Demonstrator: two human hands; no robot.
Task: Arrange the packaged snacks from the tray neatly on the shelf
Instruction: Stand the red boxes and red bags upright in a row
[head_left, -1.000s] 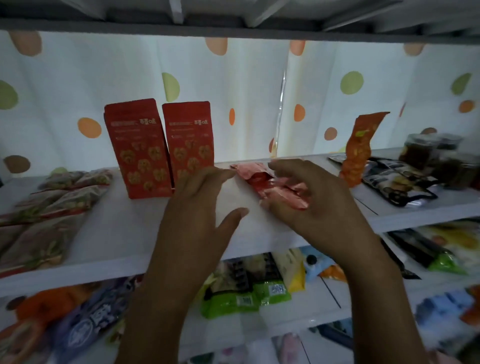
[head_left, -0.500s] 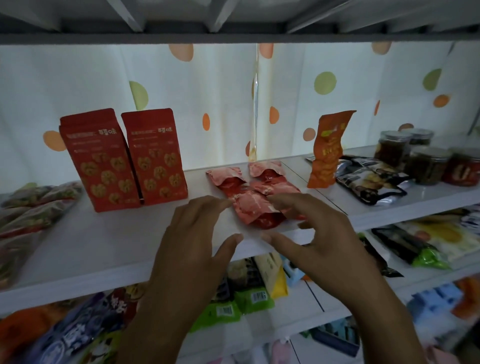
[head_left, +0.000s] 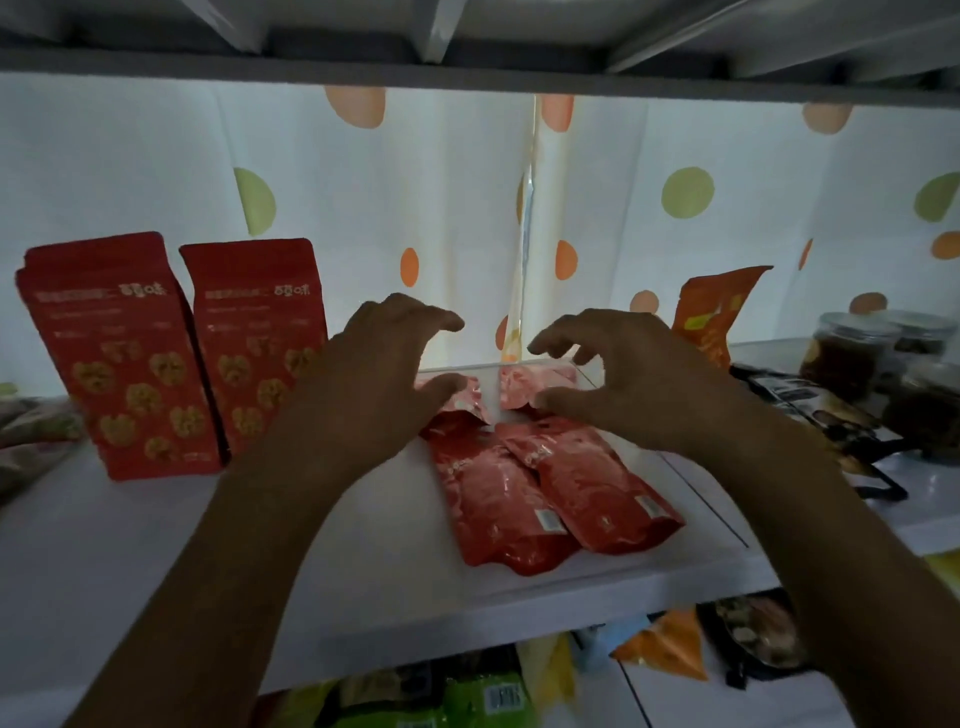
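Red glossy plastic snack pouches (head_left: 519, 499), four in all, lie flat on the white shelf board (head_left: 130, 561), just off the middle of the view toward 5 o'clock. The two front pouches sit side by side, overlapping along their inner edges, bottoms toward the shelf's front lip. The two rear pouches lie at 12 o'clock from them, near ends meeting the front pair's tops. The left hand (head_left: 374, 384) hangs over the rear left pouch, fingers spread wide and bent like a claw, gripping nothing. Its thumb tip lies over that pouch, though whether it touches I cannot tell. The right hand (head_left: 628, 384) mirrors it at 3 o'clock from the left, fingers likewise splayed and curved, empty, thumb stretched across the near end of the rear right pouch. A gap shows between the two hands.

At 9 o'clock from the pouches stand two tall red paper bags printed with yellow nut pictures (head_left: 119, 364), upright, side by side. At 2 o'clock an orange foil packet (head_left: 711, 317) stands upright behind the right hand. Further toward 3 o'clock are clear lidded jars with dark contents (head_left: 841, 358) and flat black packets (head_left: 810, 415). A white curtain with orange and green dots (head_left: 311, 208) hangs behind the shelf. On the lower shelf, at 6 o'clock, lie green packets (head_left: 483, 696).
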